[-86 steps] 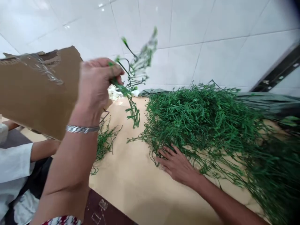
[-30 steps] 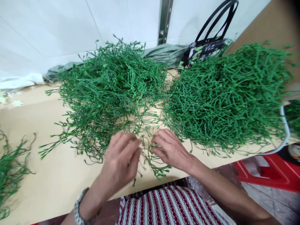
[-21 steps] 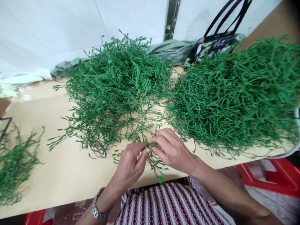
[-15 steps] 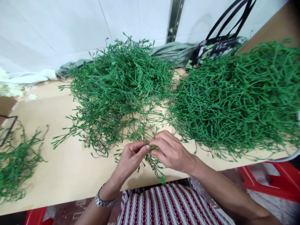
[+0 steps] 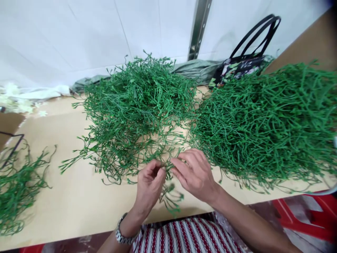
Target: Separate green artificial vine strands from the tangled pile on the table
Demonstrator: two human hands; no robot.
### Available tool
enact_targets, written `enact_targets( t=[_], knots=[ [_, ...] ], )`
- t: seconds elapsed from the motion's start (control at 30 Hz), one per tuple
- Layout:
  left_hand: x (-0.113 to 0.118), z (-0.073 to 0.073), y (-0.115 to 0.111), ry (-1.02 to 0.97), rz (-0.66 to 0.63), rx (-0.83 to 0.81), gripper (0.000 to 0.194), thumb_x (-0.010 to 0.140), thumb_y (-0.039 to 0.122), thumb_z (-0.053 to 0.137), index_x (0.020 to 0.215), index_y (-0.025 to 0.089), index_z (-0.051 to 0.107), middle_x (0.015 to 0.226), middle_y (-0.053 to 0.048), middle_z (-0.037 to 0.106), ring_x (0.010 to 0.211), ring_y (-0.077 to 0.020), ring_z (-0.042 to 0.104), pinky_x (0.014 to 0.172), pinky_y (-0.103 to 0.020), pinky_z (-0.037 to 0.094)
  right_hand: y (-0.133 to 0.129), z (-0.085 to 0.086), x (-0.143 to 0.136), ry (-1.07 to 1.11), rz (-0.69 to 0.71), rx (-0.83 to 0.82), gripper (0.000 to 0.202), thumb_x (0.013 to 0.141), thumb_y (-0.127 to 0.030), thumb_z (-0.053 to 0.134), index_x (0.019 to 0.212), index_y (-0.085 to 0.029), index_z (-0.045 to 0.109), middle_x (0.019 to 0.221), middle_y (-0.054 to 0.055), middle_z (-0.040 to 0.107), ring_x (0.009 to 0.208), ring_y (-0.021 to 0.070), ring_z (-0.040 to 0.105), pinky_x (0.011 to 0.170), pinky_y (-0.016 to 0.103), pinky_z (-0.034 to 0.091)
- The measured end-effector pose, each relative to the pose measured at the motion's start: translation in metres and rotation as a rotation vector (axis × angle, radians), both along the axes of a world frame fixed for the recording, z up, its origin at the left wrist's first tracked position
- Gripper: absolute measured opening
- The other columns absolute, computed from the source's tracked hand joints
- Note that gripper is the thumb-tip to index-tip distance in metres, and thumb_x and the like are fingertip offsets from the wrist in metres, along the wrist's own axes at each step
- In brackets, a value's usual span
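Thin green plastic stems (image 5: 171, 198) hang in a small spray below my hands, partly blurred. My left hand (image 5: 150, 180), with a metal watch at the wrist, pinches a green stem between thumb and forefinger. Just to its right, my right hand (image 5: 193, 172) has its fingers curled round thin stems near the left fingertips; the exact grip is too small to make out. Beyond my hands lies a loose heap of green stems (image 5: 137, 102). A larger, denser heap (image 5: 258, 126) fills the right side.
A smaller green bunch (image 5: 18, 193) lies at the far left beside a dark wire frame (image 5: 13, 149). White flowers (image 5: 15, 98) sit behind it. At the back are a floral bag (image 5: 239, 66) and green cloth (image 5: 197, 70). Red stools (image 5: 297, 221) stand below the table (image 5: 86, 203).
My hands have drawn slightly apart at the fingertips, and the right fingers have loosened a little. The hanging spray has shifted left. The whole view has tilted slightly upward.
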State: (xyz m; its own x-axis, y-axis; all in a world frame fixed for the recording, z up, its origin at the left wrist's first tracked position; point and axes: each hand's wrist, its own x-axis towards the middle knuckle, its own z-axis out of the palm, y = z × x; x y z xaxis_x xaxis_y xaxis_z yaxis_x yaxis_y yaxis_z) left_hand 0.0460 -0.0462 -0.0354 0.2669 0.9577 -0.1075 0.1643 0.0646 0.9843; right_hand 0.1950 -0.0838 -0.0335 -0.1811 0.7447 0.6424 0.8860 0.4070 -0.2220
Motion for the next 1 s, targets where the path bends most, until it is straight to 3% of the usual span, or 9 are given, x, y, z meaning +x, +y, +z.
enact_targets(
  t=[0.17,0.3,0.4,0.47,0.6,0.7,0.73,0.87,1.0],
  knots=[
    [0.006,-0.003,0.002,-0.177,-0.007,-0.165,0.027,0.075,0.029,0.058,0.056,0.015,0.045,0.052,0.006,0.034,0.046,-0.0053,0.028,0.043,-0.018,0.024,0.009,-0.003,-0.002,-0.012,0.058,0.095,0.014,0.078,-0.014,0.059,0.091,-0.015,0.059,0.082,0.006,0.058,0.085,0.0175,0.053,0.084,0.037,0.043],
    [0.006,-0.001,0.005,-0.318,0.123,-0.172,0.025,0.070,0.028,0.064,0.057,0.015,0.047,0.057,0.005,0.039,0.047,-0.0051,0.028,0.044,-0.019,0.024,0.007,-0.008,-0.003,-0.021,0.041,0.075,0.023,0.077,-0.017,0.061,0.100,-0.017,0.058,0.087,0.007,0.060,0.087,0.0193,0.054,0.084,0.039,0.043],
    [0.003,0.000,0.005,-0.215,0.201,0.047,0.018,0.075,0.024,0.060,0.062,0.015,0.050,0.063,0.003,0.043,0.054,-0.0069,0.034,0.049,-0.020,0.029,-0.006,-0.004,0.000,0.028,0.096,-0.135,0.038,0.082,-0.020,0.055,0.119,-0.016,0.049,0.091,0.008,0.062,0.085,0.0185,0.057,0.077,0.036,0.047],
    [0.000,-0.001,0.004,-0.060,0.213,0.233,0.016,0.077,0.020,0.057,0.063,0.016,0.052,0.064,0.002,0.043,0.059,-0.0089,0.038,0.053,-0.021,0.032,-0.020,0.008,0.006,0.045,0.156,-0.237,0.046,0.083,-0.018,0.052,0.128,-0.015,0.041,0.096,0.008,0.063,0.086,0.0173,0.058,0.075,0.034,0.049],
    [-0.003,-0.005,0.002,0.131,0.185,0.541,0.020,0.077,0.012,0.055,0.059,0.016,0.048,0.064,0.001,0.044,0.062,-0.0105,0.043,0.054,-0.022,0.034,-0.040,0.050,0.013,0.130,0.187,-0.109,0.046,0.077,-0.007,0.056,0.121,-0.017,0.049,0.103,0.008,0.061,0.095,0.0185,0.057,0.083,0.032,0.048],
    [-0.002,-0.009,-0.002,0.134,0.128,0.690,0.019,0.078,0.009,0.052,0.061,0.016,0.047,0.065,0.000,0.045,0.061,-0.0105,0.044,0.052,-0.022,0.035,-0.032,0.067,0.000,0.140,0.362,-0.139,0.038,0.079,-0.009,0.053,0.116,-0.019,0.050,0.105,0.008,0.059,0.101,0.0190,0.054,0.086,0.031,0.048],
    [-0.002,-0.010,-0.003,0.126,0.117,0.715,0.018,0.079,0.009,0.051,0.063,0.017,0.049,0.065,0.000,0.046,0.061,-0.0107,0.045,0.052,-0.023,0.036,-0.024,0.064,-0.006,0.122,0.381,-0.160,0.035,0.081,-0.011,0.051,0.115,-0.018,0.049,0.106,0.008,0.059,0.102,0.0195,0.054,0.086,0.032,0.048],
    [-0.007,-0.013,-0.009,0.120,0.144,0.744,0.012,0.078,0.007,0.052,0.072,0.017,0.056,0.064,0.001,0.048,0.063,-0.0109,0.046,0.053,-0.022,0.037,0.006,0.029,-0.022,0.141,0.175,-0.348,0.017,0.087,-0.022,0.045,0.102,-0.014,0.051,0.093,0.010,0.060,0.090,0.0217,0.056,0.077,0.038,0.048],
    [-0.012,-0.016,-0.011,0.123,0.183,0.780,0.013,0.076,0.005,0.056,0.074,0.018,0.058,0.064,0.001,0.050,0.064,-0.0104,0.047,0.054,-0.021,0.039,0.007,0.004,-0.023,0.255,0.170,-0.492,0.009,0.086,-0.023,0.048,0.090,-0.016,0.052,0.085,0.007,0.059,0.080,0.0186,0.055,0.068,0.032,0.047]
  ],
)
